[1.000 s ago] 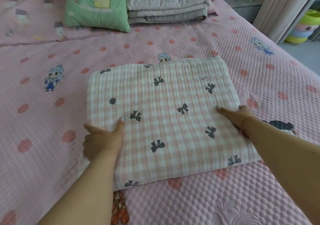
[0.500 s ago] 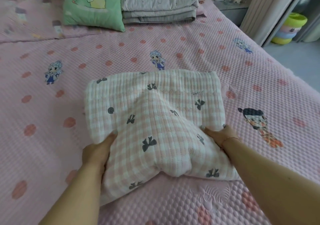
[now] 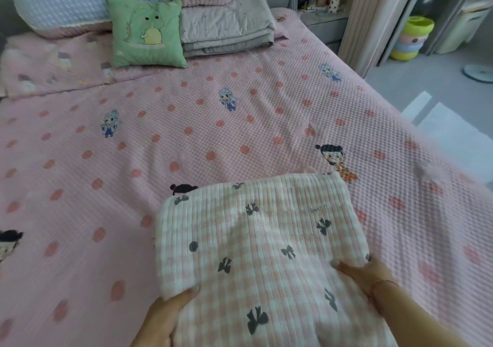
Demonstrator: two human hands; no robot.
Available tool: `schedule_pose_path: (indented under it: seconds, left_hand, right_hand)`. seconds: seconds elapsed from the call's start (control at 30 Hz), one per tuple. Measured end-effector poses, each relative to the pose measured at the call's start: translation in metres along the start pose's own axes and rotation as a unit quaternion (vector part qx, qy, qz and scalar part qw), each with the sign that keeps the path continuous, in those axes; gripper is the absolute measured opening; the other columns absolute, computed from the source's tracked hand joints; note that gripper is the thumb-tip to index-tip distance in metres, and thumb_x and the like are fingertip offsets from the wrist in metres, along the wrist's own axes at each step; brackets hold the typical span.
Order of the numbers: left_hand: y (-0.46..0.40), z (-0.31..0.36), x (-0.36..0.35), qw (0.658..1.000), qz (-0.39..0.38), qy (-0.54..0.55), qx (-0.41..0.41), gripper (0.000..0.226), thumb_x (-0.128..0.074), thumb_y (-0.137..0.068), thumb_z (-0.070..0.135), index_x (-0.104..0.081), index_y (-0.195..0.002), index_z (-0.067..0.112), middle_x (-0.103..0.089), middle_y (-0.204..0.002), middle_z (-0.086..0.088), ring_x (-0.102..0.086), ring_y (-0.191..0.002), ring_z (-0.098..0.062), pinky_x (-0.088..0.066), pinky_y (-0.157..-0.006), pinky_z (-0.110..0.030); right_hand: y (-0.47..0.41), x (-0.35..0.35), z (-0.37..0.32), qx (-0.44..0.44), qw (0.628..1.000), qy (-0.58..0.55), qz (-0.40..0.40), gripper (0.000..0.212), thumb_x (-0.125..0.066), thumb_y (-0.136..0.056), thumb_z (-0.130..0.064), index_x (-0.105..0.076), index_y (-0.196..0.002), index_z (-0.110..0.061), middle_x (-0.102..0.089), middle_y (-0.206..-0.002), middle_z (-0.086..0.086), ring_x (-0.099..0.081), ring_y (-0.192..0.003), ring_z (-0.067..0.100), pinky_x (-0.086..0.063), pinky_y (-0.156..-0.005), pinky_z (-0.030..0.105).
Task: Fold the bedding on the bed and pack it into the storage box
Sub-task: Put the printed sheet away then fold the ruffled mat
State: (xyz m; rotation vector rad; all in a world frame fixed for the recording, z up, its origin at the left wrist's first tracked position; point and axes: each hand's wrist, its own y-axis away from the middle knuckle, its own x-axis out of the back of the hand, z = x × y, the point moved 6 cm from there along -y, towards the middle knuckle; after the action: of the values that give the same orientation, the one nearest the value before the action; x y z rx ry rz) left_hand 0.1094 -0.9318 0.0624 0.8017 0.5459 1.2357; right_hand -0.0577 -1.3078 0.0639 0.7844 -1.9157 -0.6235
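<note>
I hold the folded checked quilt (image 3: 261, 256) raised over the near part of the bed (image 3: 186, 133), left hand (image 3: 162, 317) and right hand (image 3: 365, 272) clamped on opposite side edges to keep the folds together. Its long axis seems to run away from me, far edge tipped up.

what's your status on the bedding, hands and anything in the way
Left hand and right hand both gripping the folded checked blanket, raised off the bed. Storage box not in view. Nothing in the way.
</note>
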Motion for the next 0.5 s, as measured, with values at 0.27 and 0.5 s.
schedule_pose_path:
  seconds: [0.27,0.5]
  left_hand:
    - [0.088,-0.003,-0.027,0.997,0.000,-0.001,-0.079,0.084,-0.096,-0.029,0.025,-0.066,-0.107,0.015,-0.075,-0.098,-0.005,-0.068,-0.094,-0.021,-0.050,-0.090,-0.039]
    - [0.138,0.035,-0.075,0.987,-0.018,0.006,-0.161,0.062,-0.095,-0.040,0.010,-0.066,-0.094,0.017,-0.076,-0.077,0.005,-0.066,-0.086,-0.016,-0.050,-0.071,-0.031]
  right_hand:
    - [0.061,0.074,0.056,0.017,0.995,-0.101,0.012,0.105,-0.089,-0.059,-0.034,-0.033,-0.143,-0.005,-0.050,-0.136,0.016,-0.053,-0.117,0.034,-0.046,-0.093,0.040]
    - [0.074,0.144,0.059,0.069,0.983,-0.169,0.032,0.101,-0.090,-0.041,-0.046,-0.052,-0.126,-0.009,-0.068,-0.103,0.006,-0.067,-0.089,0.026,-0.057,-0.080,0.045]
